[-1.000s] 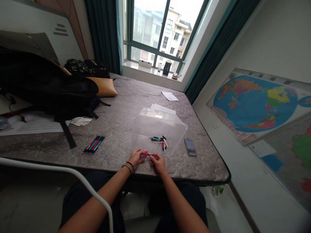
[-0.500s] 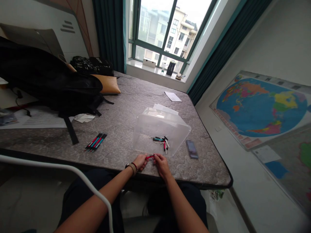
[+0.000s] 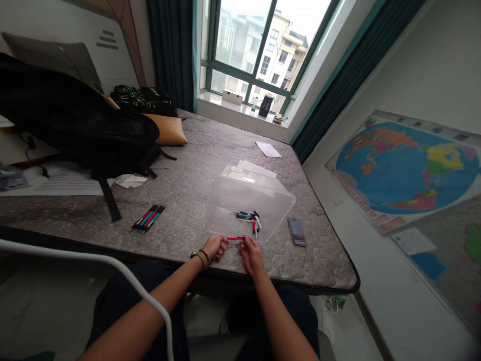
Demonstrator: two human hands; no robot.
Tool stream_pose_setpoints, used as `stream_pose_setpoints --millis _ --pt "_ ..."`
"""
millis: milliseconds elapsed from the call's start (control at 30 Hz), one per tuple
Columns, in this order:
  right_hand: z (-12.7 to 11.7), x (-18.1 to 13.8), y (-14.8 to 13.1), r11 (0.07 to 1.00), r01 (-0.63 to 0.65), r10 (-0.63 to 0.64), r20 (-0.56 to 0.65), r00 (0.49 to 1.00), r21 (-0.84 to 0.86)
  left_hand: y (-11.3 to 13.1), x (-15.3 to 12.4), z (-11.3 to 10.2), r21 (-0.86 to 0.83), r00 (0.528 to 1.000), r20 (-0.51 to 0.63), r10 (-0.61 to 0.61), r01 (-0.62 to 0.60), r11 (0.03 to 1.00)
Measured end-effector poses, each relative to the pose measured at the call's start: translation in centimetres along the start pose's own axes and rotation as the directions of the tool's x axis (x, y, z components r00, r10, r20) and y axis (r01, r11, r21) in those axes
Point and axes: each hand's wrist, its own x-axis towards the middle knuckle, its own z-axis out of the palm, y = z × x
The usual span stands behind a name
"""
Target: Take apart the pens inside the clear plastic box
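In front of me a grey mattress (image 3: pixel 180 180) stretches toward the far window (image 3: pixel 242 40), where pale daylight comes in between dark green curtains (image 3: pixel 171 55). To my right a world map (image 3: pixel 406 165) hangs on the white wall (image 3: pixel 424 70); at near left I see the grey floor (image 3: pixel 45 301).

Hands (image 3: pixel 215 247) hold red pen (image 3: pixel 235 238); clear bin (image 3: pixel 221 213) beyond

I record the bin (image 3: pixel 251 188) as translucent plastic, smooth and glossy; the pen (image 3: pixel 236 238) looks smooth plastic. I find the mattress (image 3: pixel 188 190) quilted cloth, matt. Bag (image 3: pixel 75 115): dull cloth. Pouch (image 3: pixel 171 131): smooth, faint sheen. Sheet (image 3: pixel 268 149): matt paper. Sill (image 3: pixel 215 99): glossy.
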Motion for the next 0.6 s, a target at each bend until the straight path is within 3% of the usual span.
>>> stream_pose_setpoints --millis 333,600 --pt "-0.7 0.4 -0.1 0.982 -0.043 0.035 0.045 0.998 0.182 1.3 -0.8 -0.1 -0.191 0.998 0.051 0.030 -0.020 0.981" --pt "-0.8 0.3 0.0 0.980 -0.069 0.056 0.072 0.996 0.189 0.1 0.4 -0.1 0.152 0.984 0.026 0.176 -0.178 0.972"
